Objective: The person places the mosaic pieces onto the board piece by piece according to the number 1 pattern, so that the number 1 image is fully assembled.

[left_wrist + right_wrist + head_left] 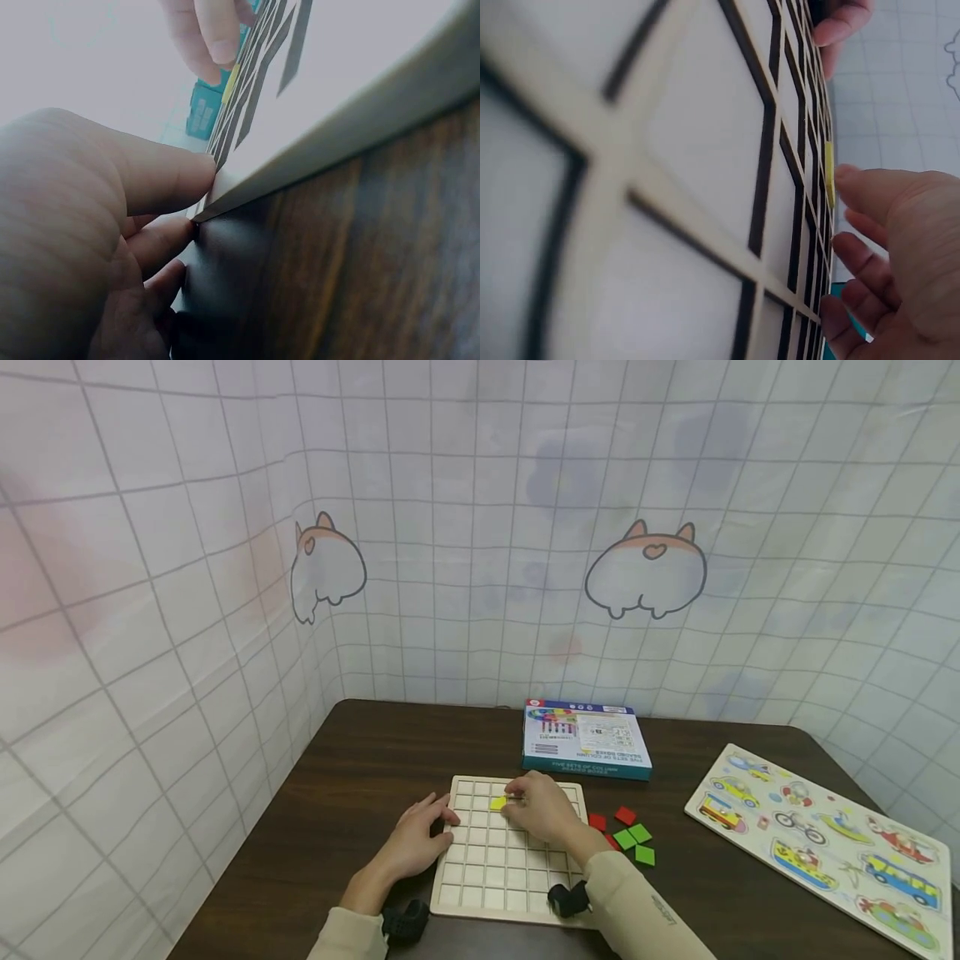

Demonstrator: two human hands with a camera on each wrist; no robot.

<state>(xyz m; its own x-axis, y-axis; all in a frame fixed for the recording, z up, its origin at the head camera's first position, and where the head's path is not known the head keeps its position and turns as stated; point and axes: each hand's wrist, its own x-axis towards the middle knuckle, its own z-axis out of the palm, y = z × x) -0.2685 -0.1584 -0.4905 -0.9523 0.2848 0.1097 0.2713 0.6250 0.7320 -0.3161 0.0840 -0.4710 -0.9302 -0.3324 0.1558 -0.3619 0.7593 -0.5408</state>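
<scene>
A pale wooden grid board [474,853] lies on the dark table, its surface divided into square cells by raised strips. My left hand [411,842] holds the board's left edge, thumb [176,176] on the top face and fingers against the side. Over the upper part of the grid, my right hand [542,806] pinches a square yellow tile [497,803] with thumb and fingertips. In the right wrist view the yellow tile [829,172] sits right at the thumb tip, low over the grid; the index fingertip is mostly hidden behind the thumb.
Several red tiles [626,816] and green tiles [644,855] lie loose to the board's right. A flat teal-sided box [587,739] is behind the board. A picture puzzle board [810,843] rests farther right. A grid-patterned curtain [480,568] hangs beyond the table.
</scene>
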